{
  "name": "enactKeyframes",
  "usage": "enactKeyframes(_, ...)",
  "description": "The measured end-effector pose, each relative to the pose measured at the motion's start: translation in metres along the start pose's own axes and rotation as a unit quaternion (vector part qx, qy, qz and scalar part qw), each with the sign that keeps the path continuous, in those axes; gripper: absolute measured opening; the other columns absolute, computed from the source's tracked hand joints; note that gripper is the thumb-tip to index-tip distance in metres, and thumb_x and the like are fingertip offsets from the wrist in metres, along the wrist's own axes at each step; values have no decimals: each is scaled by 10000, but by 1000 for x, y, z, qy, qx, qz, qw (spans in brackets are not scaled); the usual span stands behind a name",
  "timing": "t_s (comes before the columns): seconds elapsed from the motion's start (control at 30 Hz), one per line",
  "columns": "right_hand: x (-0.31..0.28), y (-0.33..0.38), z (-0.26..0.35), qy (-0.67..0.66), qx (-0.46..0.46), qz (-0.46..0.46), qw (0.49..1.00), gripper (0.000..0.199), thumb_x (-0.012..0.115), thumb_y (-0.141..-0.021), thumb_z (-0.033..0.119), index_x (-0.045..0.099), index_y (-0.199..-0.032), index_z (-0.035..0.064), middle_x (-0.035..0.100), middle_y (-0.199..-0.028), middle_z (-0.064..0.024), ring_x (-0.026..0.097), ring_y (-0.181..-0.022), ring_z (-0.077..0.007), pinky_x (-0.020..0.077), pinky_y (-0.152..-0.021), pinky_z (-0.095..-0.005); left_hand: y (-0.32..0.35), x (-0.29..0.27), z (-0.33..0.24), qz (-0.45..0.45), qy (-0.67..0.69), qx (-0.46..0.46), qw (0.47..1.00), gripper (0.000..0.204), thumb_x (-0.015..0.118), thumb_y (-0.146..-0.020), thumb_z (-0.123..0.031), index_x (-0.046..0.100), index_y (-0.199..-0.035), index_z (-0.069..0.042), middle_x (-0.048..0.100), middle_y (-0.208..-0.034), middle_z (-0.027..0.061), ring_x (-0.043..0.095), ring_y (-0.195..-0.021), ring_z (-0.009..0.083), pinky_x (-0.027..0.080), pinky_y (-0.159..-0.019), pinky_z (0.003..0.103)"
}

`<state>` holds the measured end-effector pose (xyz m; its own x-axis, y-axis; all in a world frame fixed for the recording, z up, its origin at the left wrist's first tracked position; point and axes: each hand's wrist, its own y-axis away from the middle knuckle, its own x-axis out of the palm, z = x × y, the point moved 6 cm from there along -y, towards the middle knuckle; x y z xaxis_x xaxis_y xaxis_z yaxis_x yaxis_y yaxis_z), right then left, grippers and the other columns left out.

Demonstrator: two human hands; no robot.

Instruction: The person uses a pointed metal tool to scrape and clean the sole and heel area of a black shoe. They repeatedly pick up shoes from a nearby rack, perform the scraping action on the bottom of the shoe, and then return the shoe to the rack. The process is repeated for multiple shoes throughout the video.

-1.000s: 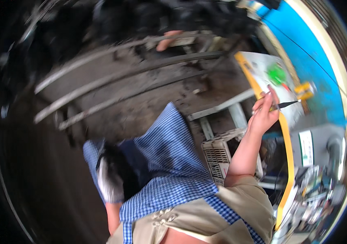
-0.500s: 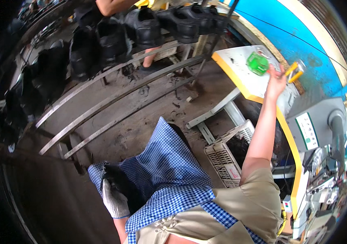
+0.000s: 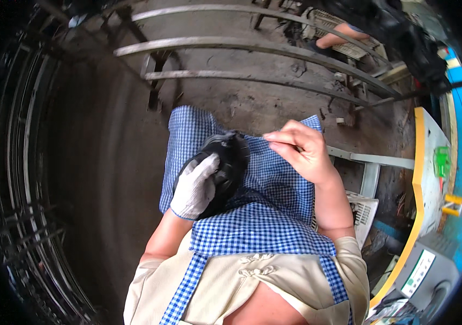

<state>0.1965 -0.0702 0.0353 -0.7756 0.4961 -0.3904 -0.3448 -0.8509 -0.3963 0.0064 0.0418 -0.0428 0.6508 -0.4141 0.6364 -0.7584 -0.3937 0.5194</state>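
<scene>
My left hand (image 3: 194, 187), in a white knit glove, is closed around a black shoe (image 3: 233, 162). The shoe lies over my lap on a blue-and-white checked apron (image 3: 263, 227), its narrower end pointing away from me. To the right of the shoe, my bare right hand (image 3: 307, 149) is raised with thumb and fingers pinched together. Something small or thin may be between those fingertips, but I cannot make it out. A gap separates the right fingertips from the shoe.
Ahead run the metal rails (image 3: 274, 46) of a rack, with black shoes (image 3: 399, 32) at upper right. Another person's leg (image 3: 342, 35) shows beyond. On the right, a yellow-edged worktable (image 3: 419, 141) carries a green container (image 3: 441, 161), a yellow-handled item (image 3: 453, 205) and a grey box-shaped machine (image 3: 426, 268).
My right hand has come back from the worktable, where it was beside the green container, to near the shoe. The left hand has brought the shoe toward the lap's middle. The view has swung left and down.
</scene>
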Motion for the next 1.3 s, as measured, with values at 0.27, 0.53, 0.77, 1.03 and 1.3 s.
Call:
enactKeyframes(0.27, 42, -27, 8, 66, -40, 150, 986, 327, 777, -765, 22, 736, -1079, 104, 607, -834, -54, 642, -656, -172, 511, -552, -300, 7, 7, 5, 55, 11, -29, 998, 432, 628, -931, -150, 526, -1323, 1, 640, -1209, 108, 634, -1067, 194, 514, -925, 310)
enactKeyframes(0.53, 49, -31, 7, 143, -74, 196, 967, 252, 770, -695, -3, 712, -933, 58, 604, -828, -50, 661, -653, -204, 520, -532, -314, 1, -2, 11, 43, -70, -48, 995, 390, 629, -943, -202, 571, -1276, -8, 664, -1073, 58, 610, -905, 101, 480, -753, 222)
enactKeyframes(0.77, 53, -29, 3, 164, -69, 197, 964, 163, 733, -766, 23, 625, -889, 31, 580, -857, -56, 654, -653, -223, 511, -528, -328, 1, -5, 14, 40, -60, -60, 996, 386, 638, -941, -219, 580, -1255, -3, 670, -1027, 48, 610, -862, 89, 475, -717, 208)
enactKeyframes(1.03, 57, -6, -40, 27, 64, 148, 987, 89, 651, -904, 80, 578, -939, 41, 527, -894, -68, 642, -765, -218, 529, -663, -346, 1, 14, 6, -13, -28, -30, 999, 337, 640, -942, -222, 604, -1198, -6, 674, -919, 22, 565, -688, 47, 401, -551, 186)
enactKeyframes(1.3, 61, 6, -61, -96, 119, 139, 978, 68, 632, -923, 73, 579, -935, 33, 496, -894, -50, 550, -805, -181, 476, -738, -307, -1, 1, 14, 3, -64, -51, 997, 292, 636, -945, -221, 616, -1154, -17, 667, -859, 9, 514, -591, 26, 340, -480, 174)
